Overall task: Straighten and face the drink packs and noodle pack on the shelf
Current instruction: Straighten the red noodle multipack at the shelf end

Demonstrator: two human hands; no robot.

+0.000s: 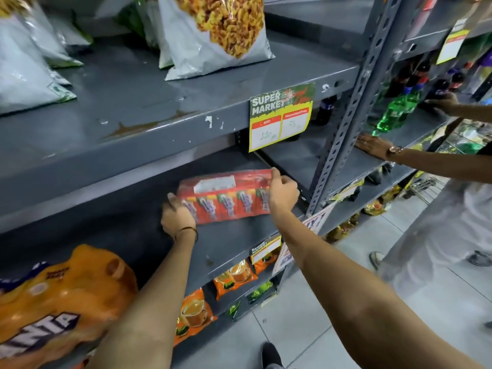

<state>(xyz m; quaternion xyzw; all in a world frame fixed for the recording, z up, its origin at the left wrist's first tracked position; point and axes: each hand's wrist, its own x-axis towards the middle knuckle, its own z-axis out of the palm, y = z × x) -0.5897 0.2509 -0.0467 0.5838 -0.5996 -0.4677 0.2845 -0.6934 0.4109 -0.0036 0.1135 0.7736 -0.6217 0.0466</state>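
At about 8 o'clock in the view an orange drink pack (50, 302) lies at the near left of the grey shelf (226, 241). Toward the centre, the left hand (177, 215) grips the lower left corner of a red drink pack (226, 195), its fingers (173, 202) curled closed around that end. The red pack stands on the middle shelf, tilted a little, its row of small cartons facing outward. At its 3 o'clock end the right hand (283, 193) clasps the upper right corner, thumb on top and fingers closed over the edge. Above, at 12 o'clock, a noodle pack (215, 33) stands on the upper shelf. A yellow price tag (281, 117) hangs from that shelf's front lip. At 2 o'clock another person's hand (372, 146) rests flat on the neighbouring shelf, near a green bottle (394, 113).
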